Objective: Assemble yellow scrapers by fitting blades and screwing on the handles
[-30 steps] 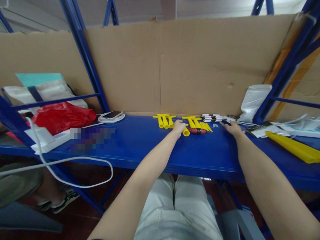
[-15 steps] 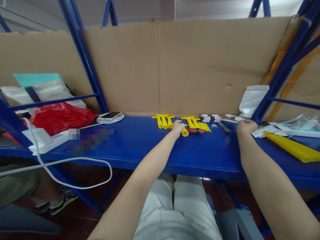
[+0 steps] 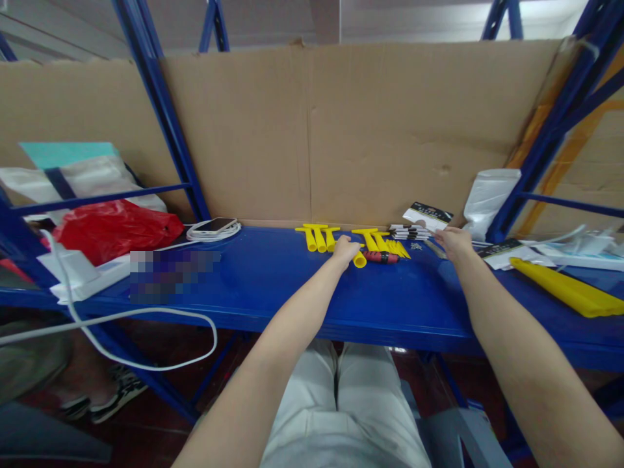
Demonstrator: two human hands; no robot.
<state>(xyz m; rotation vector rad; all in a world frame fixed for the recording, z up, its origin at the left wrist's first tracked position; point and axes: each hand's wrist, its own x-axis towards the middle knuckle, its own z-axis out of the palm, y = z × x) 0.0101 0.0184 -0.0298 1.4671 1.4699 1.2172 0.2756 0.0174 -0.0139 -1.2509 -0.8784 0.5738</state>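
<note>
My left hand [image 3: 346, 249] is closed around a yellow T-shaped plastic handle [image 3: 359, 260], whose round hollow end points toward me. My right hand [image 3: 455, 242] pinches a black-and-white printed card [image 3: 429, 214], raised just above the shelf. Beside my left hand stand several more yellow T-shaped handles [image 3: 312, 239], with others [image 3: 371, 240] to its right. A red and black screwdriver [image 3: 383, 257] lies near the held handle, below small yellow wedge-like pieces [image 3: 397, 247]. Between the hands sit a stack of black-and-white strips [image 3: 408, 232] and tiny metal parts [image 3: 416, 246].
Cardboard [image 3: 390, 130] walls the back of the blue shelf [image 3: 273, 279]. At right are a clear bag [image 3: 490, 201], more printed cards [image 3: 511, 253] and long yellow blades [image 3: 565, 286]. On the left lie a red bag [image 3: 117, 227], a power strip [image 3: 97, 279] and a phone [image 3: 217, 225] on coiled cable.
My right hand has moved left from the pile near the right post, bringing the printed card out with it. My left hand stays at the yellow handle.
</note>
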